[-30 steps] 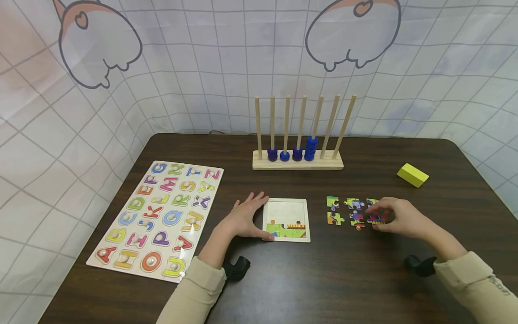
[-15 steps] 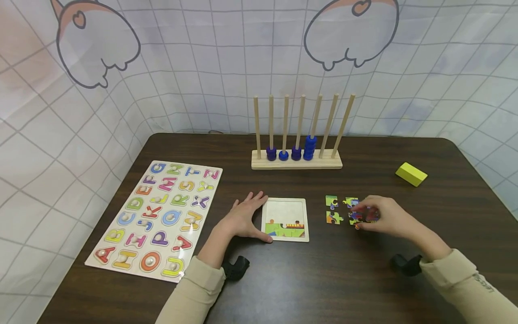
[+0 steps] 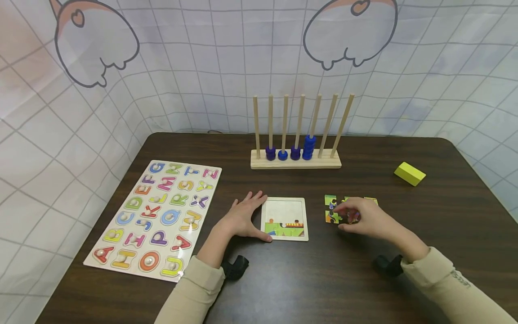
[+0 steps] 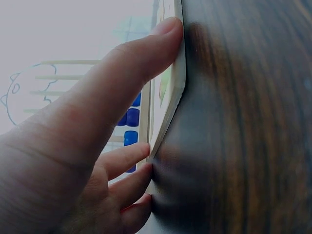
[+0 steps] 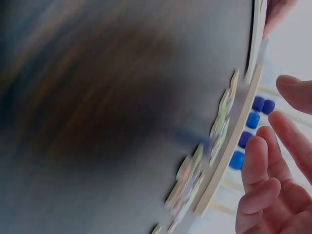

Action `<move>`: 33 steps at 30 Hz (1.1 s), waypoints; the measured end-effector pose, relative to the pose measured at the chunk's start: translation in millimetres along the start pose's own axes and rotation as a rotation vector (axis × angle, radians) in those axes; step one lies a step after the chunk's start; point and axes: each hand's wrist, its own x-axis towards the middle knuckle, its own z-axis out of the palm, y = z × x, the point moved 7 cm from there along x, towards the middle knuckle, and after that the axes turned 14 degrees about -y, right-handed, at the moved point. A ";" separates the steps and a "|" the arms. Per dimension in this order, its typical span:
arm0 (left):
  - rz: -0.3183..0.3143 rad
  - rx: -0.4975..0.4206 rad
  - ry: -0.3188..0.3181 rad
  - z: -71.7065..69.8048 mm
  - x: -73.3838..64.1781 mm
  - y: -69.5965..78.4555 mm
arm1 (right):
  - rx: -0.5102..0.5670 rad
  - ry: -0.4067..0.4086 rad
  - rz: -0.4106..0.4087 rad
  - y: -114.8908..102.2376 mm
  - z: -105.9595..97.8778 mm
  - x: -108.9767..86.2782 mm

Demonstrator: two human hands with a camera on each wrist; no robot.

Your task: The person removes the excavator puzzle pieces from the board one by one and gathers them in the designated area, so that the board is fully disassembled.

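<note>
A square wooden jigsaw tray (image 3: 284, 208) lies mid-table, with joined green pieces (image 3: 283, 230) along its near side. My left hand (image 3: 241, 219) is spread along the tray's left side, its thumb (image 4: 168, 29) touching the near corner and its straight fingers by the far one. To the right, my right hand (image 3: 370, 218) hovers over loose jigsaw pieces (image 3: 333, 218), partly hiding them. In the right wrist view, its thumb and fingers are apart with nothing between them, and the pieces (image 5: 185, 180) lie flat on the table.
An alphabet peg board (image 3: 163, 216) lies to the left. Behind the tray stands a wooden bead rack (image 3: 296, 164) with upright rods and blue and purple beads. A yellow block (image 3: 410, 173) sits at the back right. A patterned cloth (image 3: 226, 67) hangs behind the table.
My right hand has moved left across the loose pieces, uncovering part of the right-hand ones and covering those in the middle. My left hand and the tray have stayed in place.
</note>
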 end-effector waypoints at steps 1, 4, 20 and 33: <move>0.000 0.000 0.001 -0.1 0.0 0.1 | -0.001 -0.002 -0.003 -1.3 1.3 1.6; 0.002 -0.002 0.002 -0.4 -0.2 0.3 | -0.003 -0.004 -0.010 -5.7 4.7 7.1; 0.010 -0.012 -0.002 -1.2 -1.8 2.1 | 0.009 -0.024 -0.046 -34.5 16.4 35.4; -0.001 -0.011 -0.005 -0.5 -1.0 0.7 | 0.000 -0.057 -0.100 -58.8 27.2 55.4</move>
